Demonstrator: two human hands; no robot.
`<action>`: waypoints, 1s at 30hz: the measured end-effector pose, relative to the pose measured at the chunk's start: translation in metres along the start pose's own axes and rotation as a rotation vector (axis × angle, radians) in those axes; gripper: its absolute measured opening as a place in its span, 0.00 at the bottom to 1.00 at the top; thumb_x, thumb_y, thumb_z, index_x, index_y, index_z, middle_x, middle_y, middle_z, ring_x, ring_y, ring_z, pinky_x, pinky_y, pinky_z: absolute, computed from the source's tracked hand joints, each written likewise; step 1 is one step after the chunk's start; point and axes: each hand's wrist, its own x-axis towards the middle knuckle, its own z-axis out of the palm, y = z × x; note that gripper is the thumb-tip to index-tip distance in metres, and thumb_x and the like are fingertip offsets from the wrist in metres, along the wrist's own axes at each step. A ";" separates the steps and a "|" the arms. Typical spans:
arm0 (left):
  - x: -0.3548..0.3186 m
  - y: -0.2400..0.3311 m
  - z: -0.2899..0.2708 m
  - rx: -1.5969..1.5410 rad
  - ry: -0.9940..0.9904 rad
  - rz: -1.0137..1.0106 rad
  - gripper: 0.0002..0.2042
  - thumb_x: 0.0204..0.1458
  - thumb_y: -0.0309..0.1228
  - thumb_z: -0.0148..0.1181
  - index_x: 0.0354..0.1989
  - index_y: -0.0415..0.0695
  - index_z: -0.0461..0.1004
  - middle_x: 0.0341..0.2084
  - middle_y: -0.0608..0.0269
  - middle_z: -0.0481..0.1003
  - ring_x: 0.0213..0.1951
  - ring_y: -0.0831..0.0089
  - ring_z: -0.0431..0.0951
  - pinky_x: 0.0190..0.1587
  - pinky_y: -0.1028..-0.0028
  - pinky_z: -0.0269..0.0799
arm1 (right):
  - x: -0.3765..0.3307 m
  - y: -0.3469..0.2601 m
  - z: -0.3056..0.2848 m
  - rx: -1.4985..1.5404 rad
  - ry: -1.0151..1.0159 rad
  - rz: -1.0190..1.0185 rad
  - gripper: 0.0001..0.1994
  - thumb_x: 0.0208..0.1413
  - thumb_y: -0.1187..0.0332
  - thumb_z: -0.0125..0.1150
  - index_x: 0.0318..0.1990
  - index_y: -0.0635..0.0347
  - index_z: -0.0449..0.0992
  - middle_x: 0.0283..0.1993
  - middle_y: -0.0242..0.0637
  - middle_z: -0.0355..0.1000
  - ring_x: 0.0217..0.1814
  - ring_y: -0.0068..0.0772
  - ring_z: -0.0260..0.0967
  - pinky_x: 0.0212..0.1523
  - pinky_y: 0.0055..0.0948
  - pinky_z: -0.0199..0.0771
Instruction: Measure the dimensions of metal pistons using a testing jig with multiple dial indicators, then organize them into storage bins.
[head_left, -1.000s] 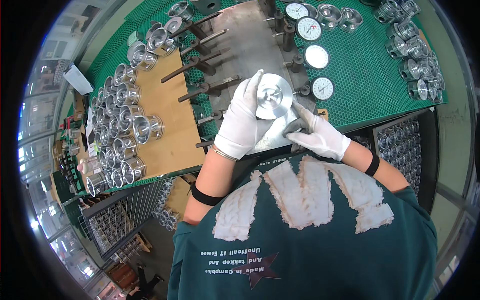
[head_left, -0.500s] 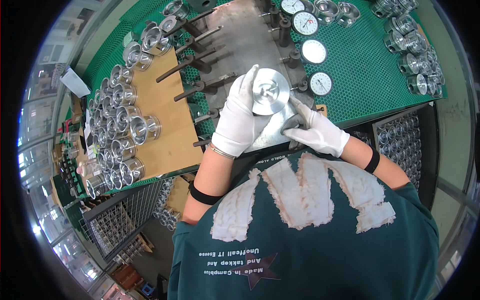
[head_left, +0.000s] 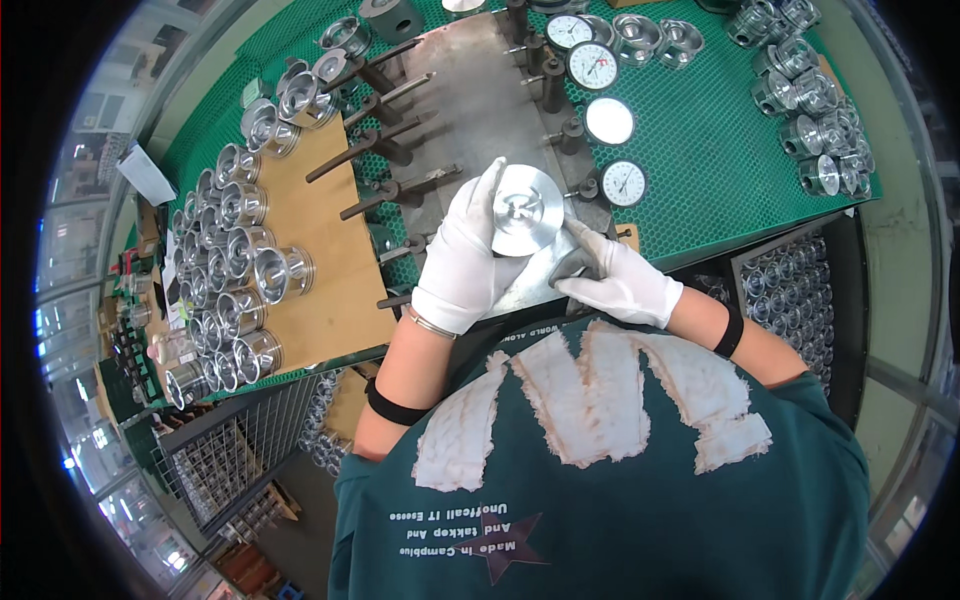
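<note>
A shiny round metal piston (head_left: 527, 210), its flat crown facing up, is held over the near end of the grey metal plate (head_left: 470, 100). My left hand (head_left: 462, 258), in a white glove, is closed round the piston's left side, thumb and fingers along its rim. At the lower right of the piston is my right hand (head_left: 618, 275), also white-gloved with dark grey fingertips. Its fingers are bent close against the piston's side, and the exact contact is partly hidden. A dial gauge (head_left: 623, 183) on a stand is just right of the piston.
More dial gauges (head_left: 592, 65) line the plate's right edge; dark rod stands (head_left: 380, 145) line its left. Many pistons (head_left: 243, 205) stand on brown cardboard (head_left: 335, 220) at left, others (head_left: 825, 130) at far right on green matting (head_left: 700, 120). A rack of pistons (head_left: 790, 290) sits below the bench, right.
The whole view has shifted slightly down and left. Against the plate, the piston and both hands have come a little nearer to me; the grip looks the same.
</note>
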 end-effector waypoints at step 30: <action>0.001 0.023 -0.009 -0.358 -0.012 -0.246 0.28 0.48 0.30 0.65 0.58 0.32 0.68 0.52 0.46 0.74 0.54 0.61 0.76 0.55 0.67 0.72 | -0.003 -0.019 -0.019 -0.380 0.050 -0.222 0.41 0.55 0.52 0.60 0.68 0.71 0.51 0.52 0.63 0.72 0.52 0.61 0.73 0.54 0.44 0.72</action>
